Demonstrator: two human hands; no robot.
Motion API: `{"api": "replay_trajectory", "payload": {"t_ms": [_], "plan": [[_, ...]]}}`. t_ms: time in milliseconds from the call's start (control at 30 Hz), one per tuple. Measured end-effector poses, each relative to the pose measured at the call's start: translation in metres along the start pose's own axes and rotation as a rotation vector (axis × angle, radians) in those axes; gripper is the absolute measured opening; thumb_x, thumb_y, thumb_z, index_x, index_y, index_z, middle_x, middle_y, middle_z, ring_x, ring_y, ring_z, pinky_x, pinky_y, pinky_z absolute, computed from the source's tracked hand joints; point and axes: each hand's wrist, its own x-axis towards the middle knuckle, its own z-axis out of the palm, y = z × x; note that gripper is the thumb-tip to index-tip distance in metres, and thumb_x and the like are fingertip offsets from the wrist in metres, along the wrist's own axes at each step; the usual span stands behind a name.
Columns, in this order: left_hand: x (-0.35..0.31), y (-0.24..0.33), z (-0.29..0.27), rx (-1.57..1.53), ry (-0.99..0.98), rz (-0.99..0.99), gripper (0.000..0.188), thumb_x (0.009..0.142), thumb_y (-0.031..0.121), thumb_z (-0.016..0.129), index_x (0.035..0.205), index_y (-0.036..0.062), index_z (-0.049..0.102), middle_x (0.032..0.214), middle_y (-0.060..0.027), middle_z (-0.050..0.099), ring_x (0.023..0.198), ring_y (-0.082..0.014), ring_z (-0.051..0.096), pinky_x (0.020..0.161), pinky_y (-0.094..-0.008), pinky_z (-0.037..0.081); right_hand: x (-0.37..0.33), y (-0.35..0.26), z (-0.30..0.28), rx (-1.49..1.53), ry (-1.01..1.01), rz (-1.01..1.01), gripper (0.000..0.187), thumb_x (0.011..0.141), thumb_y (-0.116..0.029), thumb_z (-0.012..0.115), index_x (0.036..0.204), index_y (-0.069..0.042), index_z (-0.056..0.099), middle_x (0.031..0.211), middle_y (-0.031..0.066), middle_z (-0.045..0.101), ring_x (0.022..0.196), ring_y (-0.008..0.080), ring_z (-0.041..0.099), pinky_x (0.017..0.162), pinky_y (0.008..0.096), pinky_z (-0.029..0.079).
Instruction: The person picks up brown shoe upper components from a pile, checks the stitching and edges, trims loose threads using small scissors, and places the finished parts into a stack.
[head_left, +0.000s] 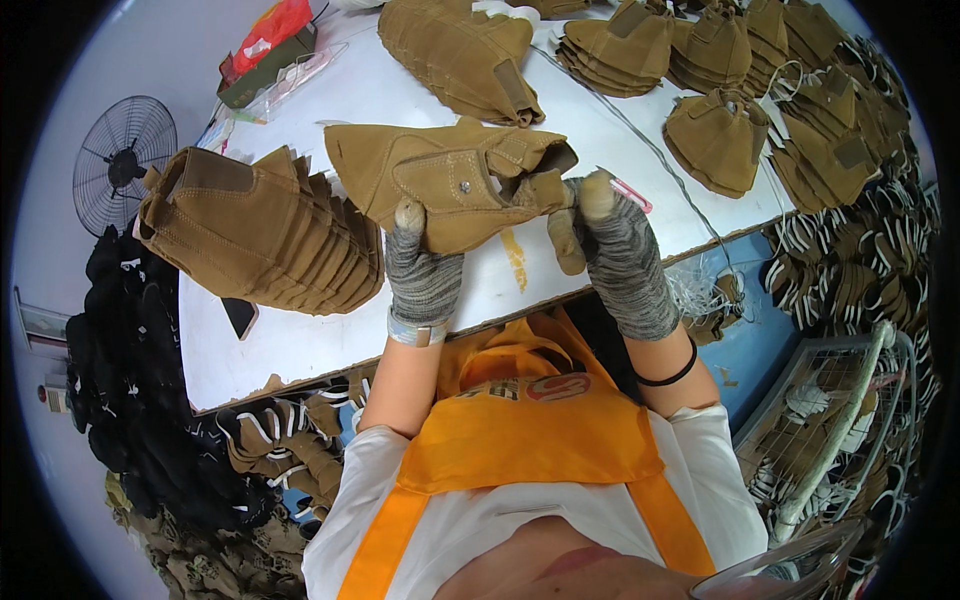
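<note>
A brown shoe upper (440,185) with visible stitching and a small metal eyelet is held just above the white table. My left hand (425,270), in a grey knit glove with a tan thumb tip, is closed on its lower edge, thumb on the near side. At the upper's right end, my right hand (620,245), gloved the same way, pinches the edge of the opening. A slim pink object (632,196) sticks out behind the right hand; its kind is hidden. Left of the upper leans a nested stack of similar uppers (270,235).
The white table (300,355) carries more stacked uppers (460,60) at the back and right (715,140). A cable (640,135) crosses it. A dark phone-like object (240,316) lies at the left edge. A wire cart (830,430) stands right, a fan (125,165) left.
</note>
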Motion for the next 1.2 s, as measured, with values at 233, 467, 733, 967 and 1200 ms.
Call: {"api": "replay_trajectory", "payload": {"t_ms": [233, 467, 733, 967, 1200], "plan": [[0.006, 0.006, 0.008, -0.104, 0.042, -0.074, 0.061, 0.088, 0.038, 0.067, 0.136, 0.0082, 0.044, 0.131, -0.0093, 0.053, 0.12, -0.0269, 0.052, 0.107, -0.0462, 0.039, -0.006, 0.004, 0.02, -0.034, 0.049, -0.086, 0.027, 0.095, -0.03, 0.058, 0.091, -0.005, 0.066, 0.072, 0.0008, 0.058, 0.064, 0.009, 0.052, 0.059, 0.024, 0.045], [0.003, 0.007, -0.001, -0.21, 0.05, -0.116, 0.066, 0.085, 0.042, 0.069, 0.136, 0.0086, 0.045, 0.133, -0.0104, 0.053, 0.123, -0.0293, 0.049, 0.108, -0.0509, 0.036, -0.014, -0.012, 0.014, -0.194, -0.156, 0.085, 0.032, 0.096, -0.032, 0.055, 0.096, -0.001, 0.063, 0.079, 0.0044, 0.061, 0.073, 0.0119, 0.058, 0.066, 0.0255, 0.048], [-0.016, 0.029, -0.053, -0.111, -0.038, -0.117, 0.094, 0.07, 0.042, 0.084, 0.142, 0.0054, 0.036, 0.142, -0.0114, 0.044, 0.127, -0.0314, 0.045, 0.108, -0.0498, 0.039, 0.035, 0.043, -0.036, -0.04, -0.035, -0.009, 0.073, 0.094, -0.06, 0.046, 0.125, 0.005, 0.054, 0.111, 0.0088, 0.062, 0.1, 0.0155, 0.057, 0.094, 0.0297, 0.045], [-0.026, 0.017, -0.072, -0.373, -0.014, -0.368, 0.075, 0.074, 0.029, 0.081, 0.134, -0.0004, 0.047, 0.129, -0.0147, 0.057, 0.116, -0.0302, 0.058, 0.097, -0.0423, 0.05, 0.023, 0.041, 0.016, 0.099, -0.175, 0.005, 0.072, 0.089, -0.055, 0.059, 0.13, 0.004, 0.051, 0.121, 0.0134, 0.06, 0.112, 0.0194, 0.055, 0.099, 0.0328, 0.043], [-0.045, 0.037, -0.096, -0.295, 0.031, -0.361, 0.084, 0.069, 0.027, 0.085, 0.136, -0.0023, 0.044, 0.131, -0.0168, 0.056, 0.117, -0.03, 0.057, 0.098, -0.0417, 0.049, 0.023, 0.022, 0.022, -0.035, -0.198, -0.09, 0.079, 0.078, -0.052, 0.073, 0.13, 0.004, 0.052, 0.122, 0.0148, 0.06, 0.114, 0.0234, 0.056, 0.1, 0.0347, 0.042]]}}
